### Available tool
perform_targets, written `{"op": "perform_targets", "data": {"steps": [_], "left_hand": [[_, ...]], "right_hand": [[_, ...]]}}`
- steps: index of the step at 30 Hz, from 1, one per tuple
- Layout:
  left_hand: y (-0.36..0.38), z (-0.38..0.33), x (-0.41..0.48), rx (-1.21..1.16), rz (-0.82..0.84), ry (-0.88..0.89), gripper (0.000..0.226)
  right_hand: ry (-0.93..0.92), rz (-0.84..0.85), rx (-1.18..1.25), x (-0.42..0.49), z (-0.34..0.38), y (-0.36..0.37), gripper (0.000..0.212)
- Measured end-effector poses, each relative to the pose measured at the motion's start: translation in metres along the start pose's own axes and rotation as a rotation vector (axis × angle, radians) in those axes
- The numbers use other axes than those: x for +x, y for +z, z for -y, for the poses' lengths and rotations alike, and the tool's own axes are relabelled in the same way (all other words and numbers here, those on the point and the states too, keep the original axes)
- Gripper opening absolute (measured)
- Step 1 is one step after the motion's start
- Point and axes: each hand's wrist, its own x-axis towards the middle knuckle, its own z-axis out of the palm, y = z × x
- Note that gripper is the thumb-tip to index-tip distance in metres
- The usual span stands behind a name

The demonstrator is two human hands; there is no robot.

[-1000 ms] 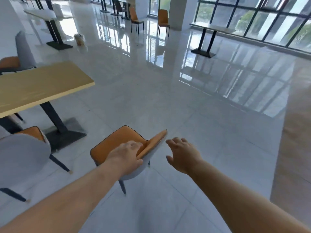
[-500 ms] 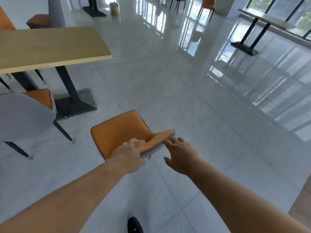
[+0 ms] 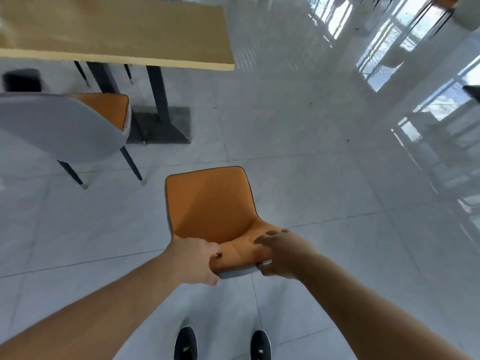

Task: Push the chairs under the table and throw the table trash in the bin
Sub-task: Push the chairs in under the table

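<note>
An orange chair with a grey shell stands on the tiled floor right in front of me, its seat facing the wooden table. My left hand grips the left end of the backrest top. My right hand grips the right end of the same backrest. The table's near edge lies well beyond the seat, with open floor between them. No trash or bin shows in this view.
A second chair with a grey back and orange seat stands at the left, partly under the table. The table's dark post and base plate sit beyond it. My black shoes are below. Glossy floor stretches right.
My right hand has closed onto the backrest, joining the left hand. The view has tilted down and swung so the chair now faces the table squarely.
</note>
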Motion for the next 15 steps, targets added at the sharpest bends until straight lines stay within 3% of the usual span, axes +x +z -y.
{"op": "perform_targets", "data": {"steps": [5, 10, 15], "left_hand": [[-0.005, -0.017, -0.005, -0.066, 0.055, -0.129, 0.067], [-0.016, -0.031, 0.001, -0.149, 0.063, -0.248, 0.056], [-0.024, -0.013, 0.015, -0.299, -0.112, -0.311, 0.055]], "right_hand": [[-0.173, 0.140, -0.018, 0.019, -0.019, 0.000, 0.063], [-0.288, 0.110, 0.003, 0.040, -0.036, -0.009, 0.055], [-0.321, 0.030, -0.004, 0.079, -0.038, -0.037, 0.053]]}}
